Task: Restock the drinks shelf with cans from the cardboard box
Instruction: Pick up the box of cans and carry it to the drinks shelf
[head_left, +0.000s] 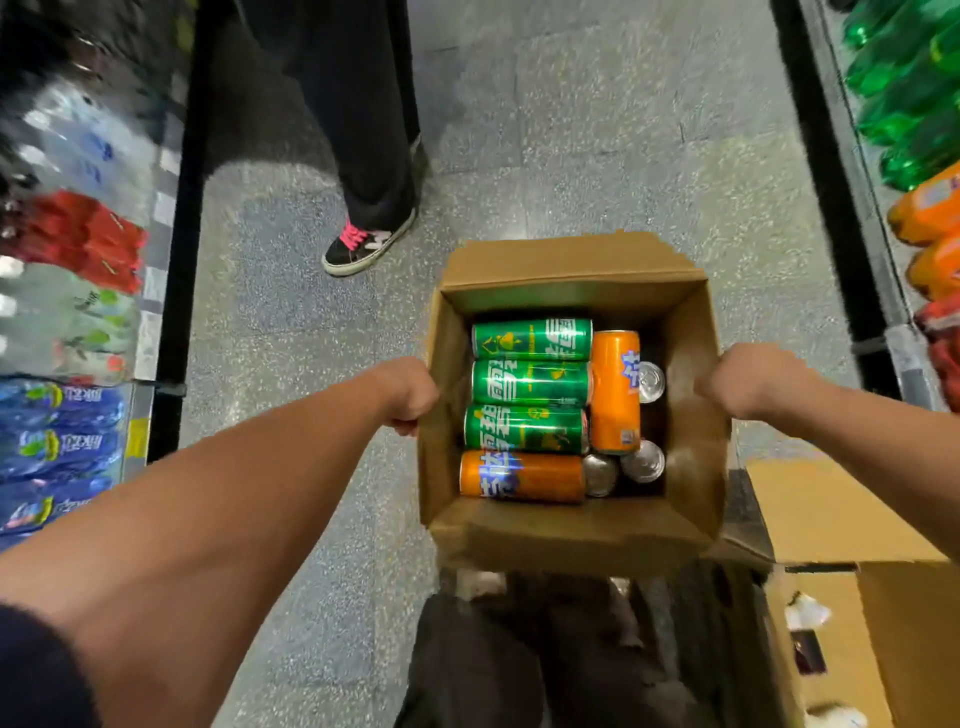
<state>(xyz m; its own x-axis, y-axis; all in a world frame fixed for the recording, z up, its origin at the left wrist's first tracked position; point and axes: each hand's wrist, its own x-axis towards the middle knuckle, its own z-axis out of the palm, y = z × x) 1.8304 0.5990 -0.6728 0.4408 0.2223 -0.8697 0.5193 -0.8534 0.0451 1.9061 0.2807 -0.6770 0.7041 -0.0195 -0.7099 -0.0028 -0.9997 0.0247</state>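
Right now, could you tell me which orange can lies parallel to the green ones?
The near orange can, beside the green cans; the far one lies crosswise.

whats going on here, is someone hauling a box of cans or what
A person grips an open cardboard box by its side walls, left hand on the left wall and right hand on the right, in an aisle between drink shelves. Inside, three green cans and two orange cans lie on their sides over upright cans with silver tops. Neither hand holds a can. Another person's shoe stands ahead.
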